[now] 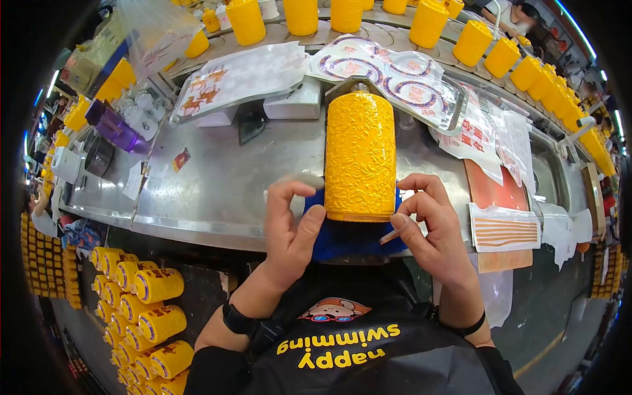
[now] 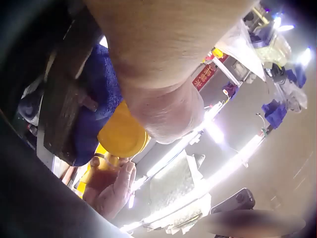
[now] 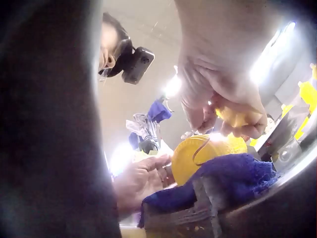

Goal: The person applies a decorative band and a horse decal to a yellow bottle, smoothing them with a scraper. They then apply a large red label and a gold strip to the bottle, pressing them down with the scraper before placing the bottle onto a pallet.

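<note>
The yellow embossed bottle (image 1: 361, 158) lay on its side near the near edge of the metal tabletop (image 1: 197, 197), its base toward the person, over a blue cloth (image 1: 336, 242). The right hand (image 1: 433, 230) was at the right of the base, its thumb and fingers pinching a thin strip (image 3: 200, 152) that curved across the base. The left hand (image 1: 289, 230) was beside the left of the base, fingers bent and loose, thumb and forefinger apart; whether it touched the bottle could not be told. To the right lay a sheet of orange-brown strips (image 1: 505, 228). Beyond the bottle, printed sheets (image 1: 388, 76) overlapped, and a purple container (image 1: 117, 128) sat far left. More yellow bottles (image 1: 158, 322) were stacked at lower left.
</note>
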Action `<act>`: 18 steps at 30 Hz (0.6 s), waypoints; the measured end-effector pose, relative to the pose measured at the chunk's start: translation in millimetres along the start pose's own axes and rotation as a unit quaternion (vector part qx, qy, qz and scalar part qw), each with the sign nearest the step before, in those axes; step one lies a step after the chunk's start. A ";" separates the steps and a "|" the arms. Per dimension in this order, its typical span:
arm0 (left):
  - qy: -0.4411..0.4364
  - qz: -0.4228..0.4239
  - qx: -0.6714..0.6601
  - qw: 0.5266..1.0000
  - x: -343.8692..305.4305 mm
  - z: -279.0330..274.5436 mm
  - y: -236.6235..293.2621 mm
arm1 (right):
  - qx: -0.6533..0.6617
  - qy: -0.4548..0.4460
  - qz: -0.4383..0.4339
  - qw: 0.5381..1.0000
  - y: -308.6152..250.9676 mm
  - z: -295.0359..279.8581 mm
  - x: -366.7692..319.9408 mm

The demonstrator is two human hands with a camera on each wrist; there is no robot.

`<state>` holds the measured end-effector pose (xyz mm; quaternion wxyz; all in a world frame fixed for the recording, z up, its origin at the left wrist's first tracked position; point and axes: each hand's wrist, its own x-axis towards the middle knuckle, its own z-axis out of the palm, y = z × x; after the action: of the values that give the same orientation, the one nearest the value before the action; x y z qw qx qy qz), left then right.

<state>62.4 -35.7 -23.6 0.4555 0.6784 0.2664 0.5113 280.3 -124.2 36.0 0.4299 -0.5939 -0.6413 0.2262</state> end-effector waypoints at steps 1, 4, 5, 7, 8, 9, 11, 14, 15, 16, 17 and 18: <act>-0.017 0.091 0.113 0.989 1.4 -4.9 4.4 | 0.001 -0.001 0.001 1.000 1.0 -0.1 -0.1; -0.081 0.225 0.208 0.949 3.4 -6.3 16.1 | 0.033 -0.019 0.014 0.999 5.4 -0.7 0.0; -0.085 0.236 0.221 0.942 3.6 -6.2 16.3 | 0.045 -0.028 0.018 0.998 6.5 -1.8 0.3; -0.097 0.260 0.243 0.929 4.0 -3.8 14.8 | 0.087 -0.056 0.037 0.994 8.6 -6.9 0.4; -0.105 0.274 0.253 0.922 4.7 -1.6 13.7 | 0.117 -0.070 0.051 0.989 9.2 -9.5 0.4; -0.109 0.279 0.253 0.920 5.1 -0.8 12.3 | 0.166 -0.086 0.074 0.980 8.9 -12.7 0.6; -0.117 0.288 0.256 0.915 4.8 -1.5 10.0 | 0.202 -0.110 0.047 0.972 16.8 -16.3 0.6; -0.132 0.318 0.262 0.902 9.2 0.8 9.1 | 0.215 -0.140 0.054 0.965 13.9 -26.1 1.8; -0.138 0.331 0.261 0.896 11.2 1.1 8.8 | 0.217 -0.140 0.036 0.965 18.0 -25.8 0.7; -0.145 0.344 0.260 0.891 13.4 1.6 8.3 | 0.223 -0.143 0.039 0.964 20.6 -26.7 0.0; -0.151 0.357 0.259 0.885 15.7 2.0 7.8 | 0.228 -0.146 0.043 0.962 22.7 -27.9 -0.2; -0.156 0.367 0.270 0.876 17.8 1.5 6.8 | 0.233 -0.150 0.046 0.960 24.1 -29.2 -0.4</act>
<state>69.0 -24.4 -9.6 0.0695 0.8952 0.0511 0.4373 318.0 -126.4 32.0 0.4441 -0.4658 -0.5999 0.4753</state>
